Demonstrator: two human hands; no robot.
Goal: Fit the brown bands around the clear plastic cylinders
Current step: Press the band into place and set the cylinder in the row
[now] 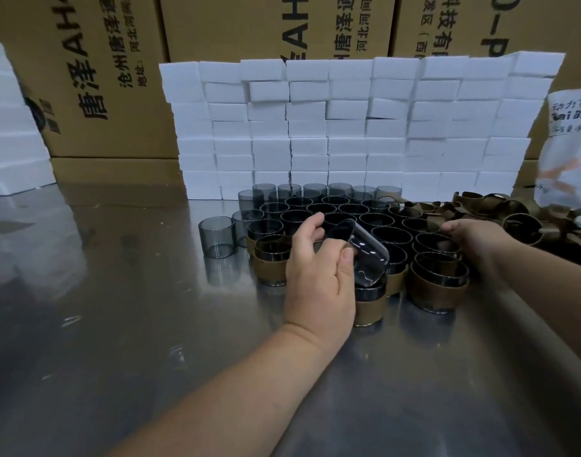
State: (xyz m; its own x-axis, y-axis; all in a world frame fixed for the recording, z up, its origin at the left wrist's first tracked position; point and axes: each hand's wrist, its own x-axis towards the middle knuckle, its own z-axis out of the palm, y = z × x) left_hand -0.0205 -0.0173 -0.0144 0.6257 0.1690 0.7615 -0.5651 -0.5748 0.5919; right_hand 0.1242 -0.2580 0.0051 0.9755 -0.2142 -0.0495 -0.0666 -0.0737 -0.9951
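My left hand (319, 268) grips a bare clear cylinder (361, 255), tilted on its side above the banded ones. My right hand (477, 240) reaches into the pile of loose brown bands (519, 222) at the right; its fingertips touch the bands, but a grip cannot be made out. Several unbanded smoky cylinders (335, 209) stand packed in rows in the middle. One lone cylinder (216, 237) stands at the left. Cylinders with brown bands fitted (437, 285) stand at the front, and another banded one (271, 263) sits left of my hand.
A wall of stacked white foam blocks (348, 127) stands right behind the cylinders. Cardboard boxes (101, 77) rise at the back. More white blocks (9, 127) are at the far left. A white plastic bag (569, 146) stands at the right. The table is shiny steel (134, 324).
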